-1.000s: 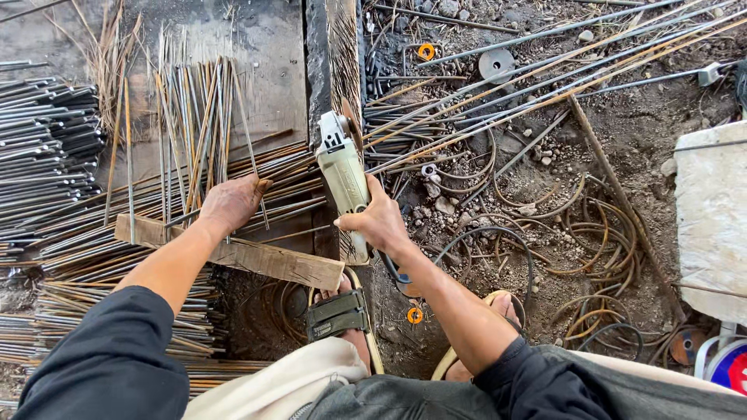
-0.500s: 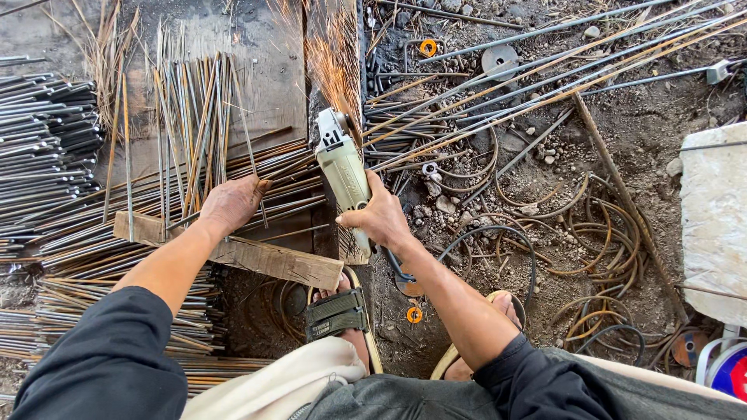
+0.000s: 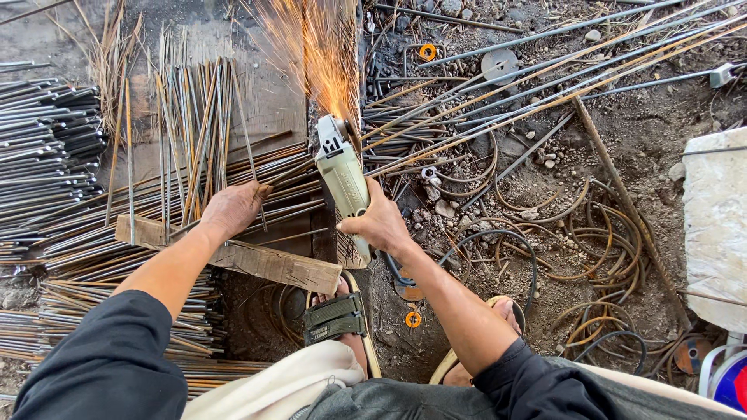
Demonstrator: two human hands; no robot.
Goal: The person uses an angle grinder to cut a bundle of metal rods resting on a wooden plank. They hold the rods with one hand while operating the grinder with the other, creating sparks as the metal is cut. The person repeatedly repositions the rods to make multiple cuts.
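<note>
Grinder (image 3: 341,175) disc behind sparks (image 3: 311,54); rod ends under palm

We are finding little of this kind here. At the bottom right corner we are catching part of a round printed package (image 3: 730,383), blue and red with a white rim, cut off by the frame edge and lying just below a pale block (image 3: 714,225). On the pale green grinder (image 3: 342,183) we are noticing a small dark label (image 3: 331,145) near its head, too small to make out.

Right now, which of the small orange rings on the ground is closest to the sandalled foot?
The orange ring just right of the sandalled foot; the other orange ring lies far up by the grey disc.
</note>
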